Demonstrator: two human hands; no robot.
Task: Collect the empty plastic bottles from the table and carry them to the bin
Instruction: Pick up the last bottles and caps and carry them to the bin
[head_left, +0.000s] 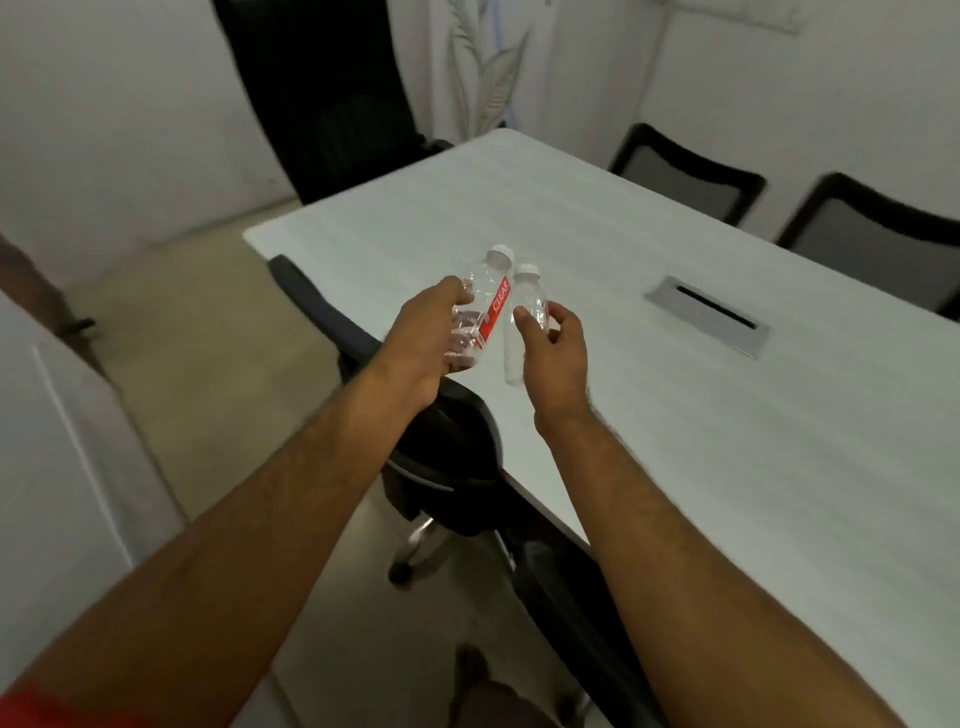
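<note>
Two clear plastic bottles are held up over the near edge of a pale worktop (675, 291), one in each hand. The left hand (421, 343) is wrapped around the body of the red-labelled bottle (480, 306), whose white cap points away from the camera. The right hand (553, 358) is closed more loosely, thumb and fingers pinching the second bottle (524, 317) at its middle, its lower end hanging free below the grip. The two bottles are seen side by side, close to touching near their caps; whether they actually meet cannot be told.

Both bottles are lifted clear of the surface, so the collecting step is judged to be done as far as can be seen: nothing else is shown on the visible stretch of worktop apart from a recessed cable slot (709, 317). The near-right portion lies outside the frame, so further bottles there cannot be ruled out.

The carrying is judged to lie ahead. No bin is shown anywhere in the frame; only office chairs (447, 462) pushed up to the worktop, bare floor and white walls are in sight.
</note>
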